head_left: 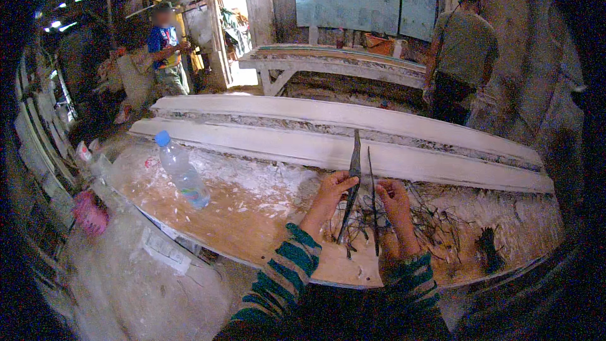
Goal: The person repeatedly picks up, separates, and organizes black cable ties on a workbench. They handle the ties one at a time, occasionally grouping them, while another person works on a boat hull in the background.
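Note:
My left hand (pixel 333 194) is closed around a long dark, flat bundle of strips (pixel 355 159) that stands nearly upright and tapers toward its lower end. Just to its right, my right hand (pixel 392 201) pinches a thin dark strand (pixel 371 180), held upright and apart from the bundle. Under and beside both hands lies a loose tangle of dark wiry strands (pixel 435 222) on the wooden worktable (pixel 243 222). At the table's right side sits a short dark tuft of strands (pixel 488 247).
Two long white moulded strips (pixel 252 142) lie across the table's far side. A clear plastic bottle with a blue cap (pixel 183 170) stands left of my hands. A pink bag (pixel 90 213) is at far left. One person (pixel 466 47) stands back right, another (pixel 167 50) back left.

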Demonstrator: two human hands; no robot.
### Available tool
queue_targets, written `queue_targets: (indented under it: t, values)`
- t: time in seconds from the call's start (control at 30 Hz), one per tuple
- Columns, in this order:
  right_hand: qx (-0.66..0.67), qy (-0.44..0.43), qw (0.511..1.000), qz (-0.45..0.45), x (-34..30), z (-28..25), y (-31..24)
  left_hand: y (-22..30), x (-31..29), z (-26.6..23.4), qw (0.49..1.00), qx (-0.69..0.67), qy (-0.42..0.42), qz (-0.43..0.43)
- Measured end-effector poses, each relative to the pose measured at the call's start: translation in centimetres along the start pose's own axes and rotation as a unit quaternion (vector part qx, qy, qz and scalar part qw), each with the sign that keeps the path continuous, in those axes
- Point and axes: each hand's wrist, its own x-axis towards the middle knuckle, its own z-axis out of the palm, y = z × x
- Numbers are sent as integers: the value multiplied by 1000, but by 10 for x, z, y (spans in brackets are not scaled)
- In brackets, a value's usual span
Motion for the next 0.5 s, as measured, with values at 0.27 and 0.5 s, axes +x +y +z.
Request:
queue_targets:
  t: [0.27, 0.5]
  values:
    - [65, -100, 984, 130, -8, 5, -25, -23, 11, 7, 960, 252, 7, 122]
    - [166, -88, 977, 105, -9, 1, -29, -31, 11, 6, 983, 157, -72, 66]
